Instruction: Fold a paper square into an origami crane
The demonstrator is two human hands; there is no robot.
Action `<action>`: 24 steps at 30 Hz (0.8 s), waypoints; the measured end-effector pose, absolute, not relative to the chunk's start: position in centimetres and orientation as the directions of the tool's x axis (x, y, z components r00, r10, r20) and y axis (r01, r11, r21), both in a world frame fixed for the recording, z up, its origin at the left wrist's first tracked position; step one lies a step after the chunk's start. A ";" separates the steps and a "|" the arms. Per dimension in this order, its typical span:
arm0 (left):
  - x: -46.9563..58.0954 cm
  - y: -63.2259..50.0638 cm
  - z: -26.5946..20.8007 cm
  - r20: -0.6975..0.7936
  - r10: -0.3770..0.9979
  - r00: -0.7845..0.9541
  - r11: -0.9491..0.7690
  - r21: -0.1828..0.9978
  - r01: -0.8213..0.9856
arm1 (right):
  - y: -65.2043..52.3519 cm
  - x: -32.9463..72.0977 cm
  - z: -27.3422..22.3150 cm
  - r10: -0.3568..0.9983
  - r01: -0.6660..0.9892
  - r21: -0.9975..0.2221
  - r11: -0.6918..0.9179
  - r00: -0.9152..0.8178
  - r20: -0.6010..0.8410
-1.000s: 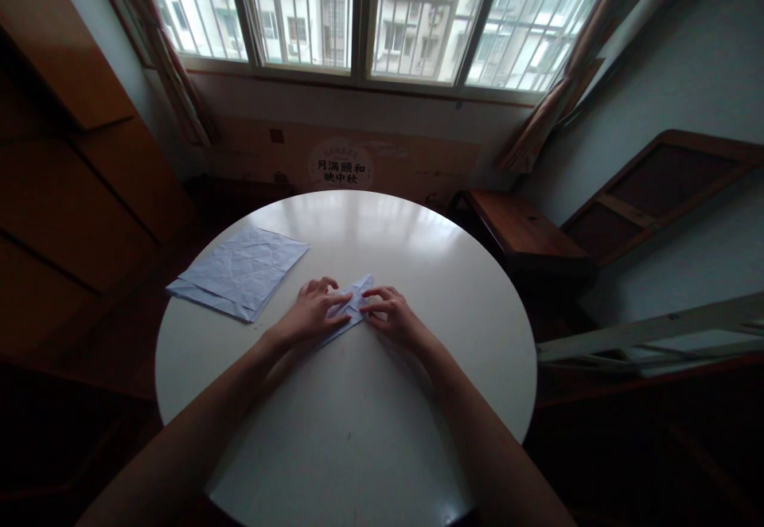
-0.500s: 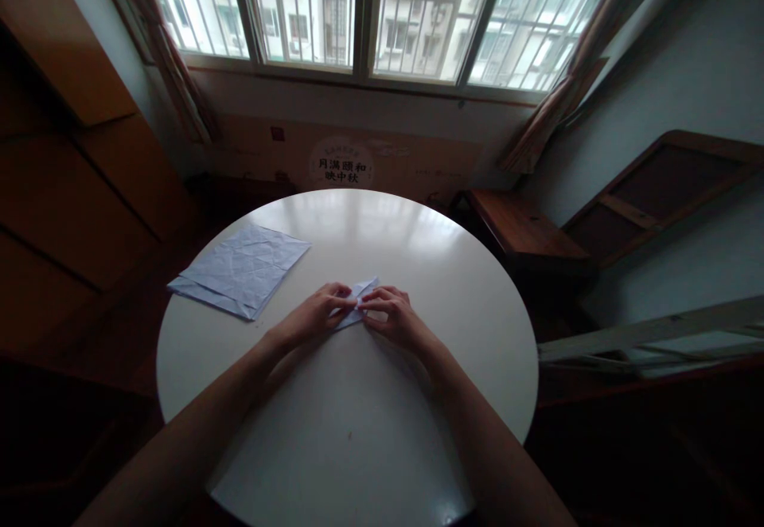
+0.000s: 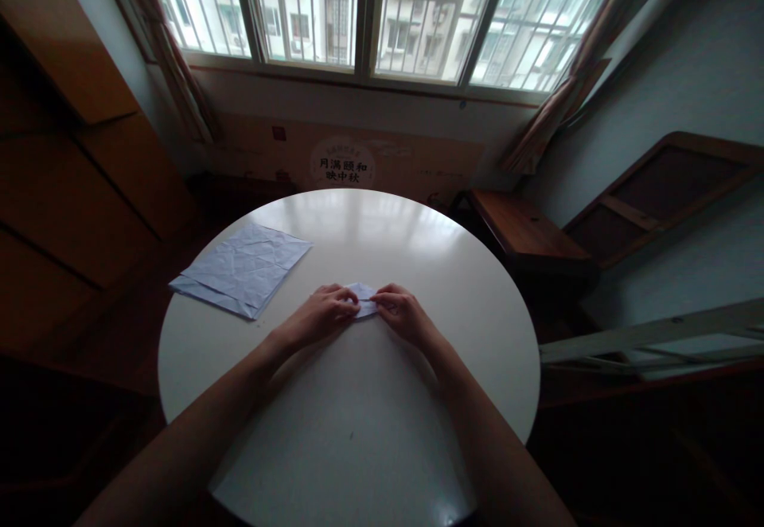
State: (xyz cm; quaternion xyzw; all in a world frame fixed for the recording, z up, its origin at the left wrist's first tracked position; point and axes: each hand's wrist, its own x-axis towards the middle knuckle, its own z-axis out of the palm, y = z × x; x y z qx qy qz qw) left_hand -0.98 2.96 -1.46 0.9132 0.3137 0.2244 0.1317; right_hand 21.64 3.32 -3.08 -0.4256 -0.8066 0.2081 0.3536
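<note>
A small folded piece of paper [image 3: 363, 309], pale bluish white, lies low over the middle of the round white table [image 3: 358, 400]. Its left end is in my left hand [image 3: 327, 306], whose fingers are bent and closed on it. From the other side my right hand [image 3: 401, 312] pinches the paper's right part between thumb and fingers. A crease or edge runs across the paper between the two hands; its outer ends are hidden under my fingers.
Creased larger sheets of paper [image 3: 244, 268] lie at the table's left edge. Beyond the table are a wooden bench [image 3: 525, 228] at right, a flat printed cardboard panel [image 3: 418, 157] under the barred window, and a wooden cabinet [image 3: 113, 193] at left.
The small folded paper has turned, so its slanted crease now runs nearly level. My hands have moved slightly apart, the right one to the right. The larger sheets stay put.
</note>
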 end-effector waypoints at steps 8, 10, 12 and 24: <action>-1.1 3.2 -2.0 0.336 0.649 0.683 -0.757 0.372 0.537 | 3.9 23.5 -1.7 0.805 0.614 -0.614 0.495 -0.059 0.590; -1.0 3.2 -2.1 0.335 0.649 0.683 -0.757 0.369 0.539 | 3.8 23.4 -1.6 0.795 0.592 -0.607 0.530 -0.099 0.598; -0.9 3.1 -2.2 0.338 0.645 0.686 -0.760 0.376 0.530 | 3.5 22.9 -1.9 0.790 0.538 -0.604 0.588 -0.221 0.572; -0.7 3.5 -3.0 0.365 0.677 0.639 -0.731 0.437 0.524 | 2.9 21.1 -3.3 0.791 0.557 -0.566 0.608 -0.487 0.370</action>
